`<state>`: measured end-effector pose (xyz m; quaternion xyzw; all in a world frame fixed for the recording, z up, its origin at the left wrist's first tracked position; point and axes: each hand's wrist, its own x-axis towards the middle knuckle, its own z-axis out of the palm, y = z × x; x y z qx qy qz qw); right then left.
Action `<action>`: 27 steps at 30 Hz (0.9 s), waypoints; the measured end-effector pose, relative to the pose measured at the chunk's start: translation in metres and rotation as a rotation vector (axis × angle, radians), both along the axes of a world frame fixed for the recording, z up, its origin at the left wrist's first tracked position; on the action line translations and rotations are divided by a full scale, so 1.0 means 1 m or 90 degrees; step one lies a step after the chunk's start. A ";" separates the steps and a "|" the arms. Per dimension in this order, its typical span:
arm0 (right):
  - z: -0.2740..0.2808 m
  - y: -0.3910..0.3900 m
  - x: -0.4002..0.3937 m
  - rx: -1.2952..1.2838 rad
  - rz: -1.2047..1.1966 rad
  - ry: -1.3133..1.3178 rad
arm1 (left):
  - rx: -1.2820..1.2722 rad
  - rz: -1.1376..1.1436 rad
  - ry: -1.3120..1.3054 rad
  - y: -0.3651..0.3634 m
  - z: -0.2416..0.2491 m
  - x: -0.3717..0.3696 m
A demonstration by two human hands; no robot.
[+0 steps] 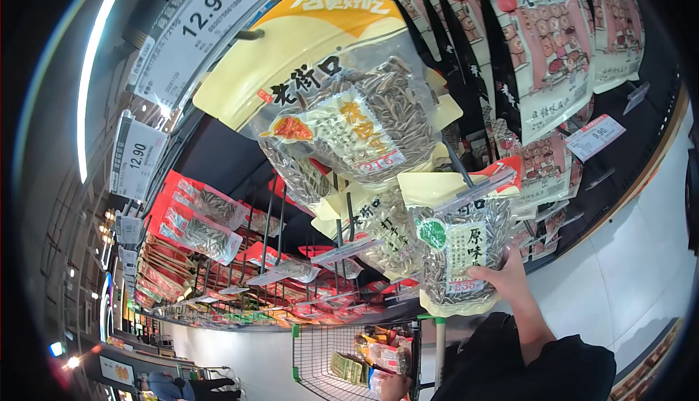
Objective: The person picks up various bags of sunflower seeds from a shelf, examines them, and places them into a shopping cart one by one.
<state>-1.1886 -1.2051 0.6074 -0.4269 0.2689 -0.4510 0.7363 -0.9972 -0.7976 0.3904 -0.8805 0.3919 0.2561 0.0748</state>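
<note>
My right hand (505, 276) is at the right edge of a clear-fronted bag of sunflower seeds (455, 248) with a green round label. The thumb lies across its front, and the other fingers are mostly hidden. The bag is upright near the hanging rack. Low in the view, my left hand (395, 386) is beside the packages in a shopping cart (320, 361); its fingers are too unclear to read. A larger seed bag with a yellow top (349, 110) hangs above.
White and pink bags (542, 52) hang at the upper right. Red snack packs (196, 215) hang on hooks at the left, under price tags (136, 155). Metal hooks stick out between the bags. Another person (178, 386) is at the lower left.
</note>
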 end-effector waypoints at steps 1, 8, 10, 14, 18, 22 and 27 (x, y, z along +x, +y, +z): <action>-0.001 0.000 0.001 0.004 -0.002 -0.002 | 0.006 0.002 0.007 -0.002 0.003 0.000; 0.006 -0.003 0.006 -0.014 -0.007 0.037 | 0.021 0.004 -0.011 0.001 -0.002 0.006; 0.002 -0.003 0.007 -0.017 -0.001 0.033 | 0.007 -0.026 -0.021 0.001 -0.002 0.009; -0.003 -0.005 0.007 -0.048 -0.007 0.020 | 0.019 -0.031 -0.016 0.006 -0.006 0.012; -0.007 -0.004 0.005 -0.002 0.003 0.015 | 0.007 -0.016 -0.022 0.004 0.000 0.012; -0.006 -0.005 0.005 0.014 -0.001 0.005 | -0.004 0.044 -0.001 0.000 0.004 0.008; -0.008 -0.007 0.007 0.015 0.010 -0.004 | -0.009 0.011 -0.012 0.006 -0.001 0.008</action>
